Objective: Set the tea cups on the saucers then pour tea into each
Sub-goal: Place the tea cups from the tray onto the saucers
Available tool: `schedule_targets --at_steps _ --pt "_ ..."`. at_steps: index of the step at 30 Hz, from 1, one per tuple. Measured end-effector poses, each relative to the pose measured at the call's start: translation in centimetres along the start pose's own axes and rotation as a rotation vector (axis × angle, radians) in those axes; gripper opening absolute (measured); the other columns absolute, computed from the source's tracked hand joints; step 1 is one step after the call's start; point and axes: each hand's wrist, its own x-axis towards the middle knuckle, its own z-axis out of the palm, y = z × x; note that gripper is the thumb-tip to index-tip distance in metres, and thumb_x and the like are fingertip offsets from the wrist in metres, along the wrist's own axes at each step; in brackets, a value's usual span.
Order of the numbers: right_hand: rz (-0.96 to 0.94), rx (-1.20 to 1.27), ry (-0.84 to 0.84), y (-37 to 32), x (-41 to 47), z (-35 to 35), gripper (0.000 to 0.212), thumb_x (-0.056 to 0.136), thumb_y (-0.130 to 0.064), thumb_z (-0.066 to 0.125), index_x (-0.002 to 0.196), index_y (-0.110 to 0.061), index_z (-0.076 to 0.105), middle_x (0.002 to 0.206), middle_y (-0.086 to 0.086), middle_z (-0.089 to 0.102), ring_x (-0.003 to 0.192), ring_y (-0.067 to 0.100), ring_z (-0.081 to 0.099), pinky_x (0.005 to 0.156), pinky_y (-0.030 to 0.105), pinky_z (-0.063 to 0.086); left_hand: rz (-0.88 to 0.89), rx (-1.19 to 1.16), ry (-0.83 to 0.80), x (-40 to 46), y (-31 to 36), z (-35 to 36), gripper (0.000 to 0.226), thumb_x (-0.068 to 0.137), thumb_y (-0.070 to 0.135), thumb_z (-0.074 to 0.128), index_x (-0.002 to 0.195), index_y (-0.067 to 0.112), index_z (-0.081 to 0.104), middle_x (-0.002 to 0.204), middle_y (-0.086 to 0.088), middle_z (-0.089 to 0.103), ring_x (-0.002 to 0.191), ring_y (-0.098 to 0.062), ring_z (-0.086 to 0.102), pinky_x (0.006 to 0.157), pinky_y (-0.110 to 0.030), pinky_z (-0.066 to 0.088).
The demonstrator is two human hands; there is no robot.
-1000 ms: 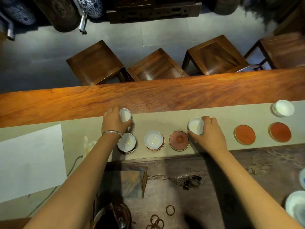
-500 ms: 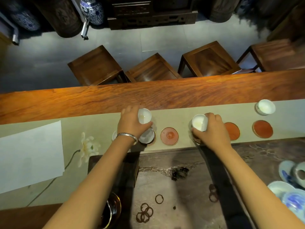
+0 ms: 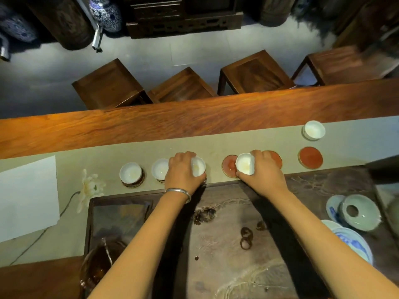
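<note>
Nearest the camera, both forearms reach forward over the dark stone tea tray [image 3: 226, 244], the left wrist wearing a silver bangle [image 3: 178, 192].

Half a second ago the left hand carried its cup in the air above the row. Now the left hand [image 3: 182, 173] has come down, and its cup [image 3: 198, 166] sits low at the third place from the left, apparently on a saucer hidden beneath it (only a dark edge shows under the palm). The fingers curl round the cup's left side and near rim, pinching it; I cannot tell whether the base is fully seated. The right hand [image 3: 262, 174] has shifted left along the row, and its cup [image 3: 245, 164] now hangs over the right edge of the fourth saucer [image 3: 229, 166], tilted so the mouth faces left, gripped between thumb below and fingers bunched behind.

So two cups further left, the first cup [image 3: 130, 173] and the second cup [image 3: 160, 169], stand placed on their saucers, a third is going down, and a fourth is about to.

Beyond the right knuckles the fifth saucer [image 3: 277, 159] peeks out bare, the sixth saucer [image 3: 310, 157] lies bare, and the last cup [image 3: 313, 130] waits on the cloth runner [image 3: 216, 143] behind it. Pouring looks some way off, with two saucers yet to fill. Farther off are the wooden stools [image 3: 181, 87].
</note>
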Motion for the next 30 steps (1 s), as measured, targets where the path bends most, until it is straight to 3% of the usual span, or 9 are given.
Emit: schedule_targets --at_steps 10,15,21,30 --pt "-0.074 0.005 -0.029 -1.1 1.9 1.7 0.064 0.090 -0.053 0.068 0.135 -0.009 0.052 0.127 0.014 0.055 0.114 0.034 0.058 0.084 0.039 0.051 -0.069 0.040 -0.033 0.7 -0.1 1.7 0.066 0.070 0.038 0.077 0.128 0.020 0.053 0.123 -0.007 0.055 0.116 -0.028 0.047 0.091 -0.035 0.041" --pt "-0.077 -0.039 -0.092 -0.6 2.3 2.1 0.068 0.088 -0.044 0.073 0.141 -0.011 0.047 0.131 0.014 0.053 0.116 0.034 0.057 0.080 0.036 0.048 -0.062 0.039 -0.046 0.8 -0.3 2.4 0.062 0.069 0.037 0.077 0.124 0.019 0.054 0.119 -0.008 0.055 0.113 -0.030 0.046 0.087 -0.034 0.040" --pt "-0.075 -0.057 -0.084 -0.5 2.3 2.5 0.066 0.086 -0.041 0.075 0.137 -0.010 0.048 0.129 0.014 0.052 0.115 0.033 0.056 0.080 0.039 0.052 -0.059 0.003 -0.014 0.8 -0.4 2.6 0.064 0.066 0.033 0.078 0.124 0.019 0.053 0.119 -0.008 0.054 0.111 -0.030 0.045 0.083 -0.034 0.041" --pt "-0.084 -0.048 -0.073 -0.7 2.4 2.6 0.066 0.088 -0.039 0.075 0.139 -0.009 0.047 0.131 0.015 0.052 0.116 0.033 0.056 0.079 0.035 0.047 -0.063 -0.033 0.012 0.7 -0.4 3.1 0.069 0.062 0.033 0.082 0.123 0.017 0.054 0.119 -0.009 0.053 0.112 -0.032 0.045 0.082 -0.033 0.040"
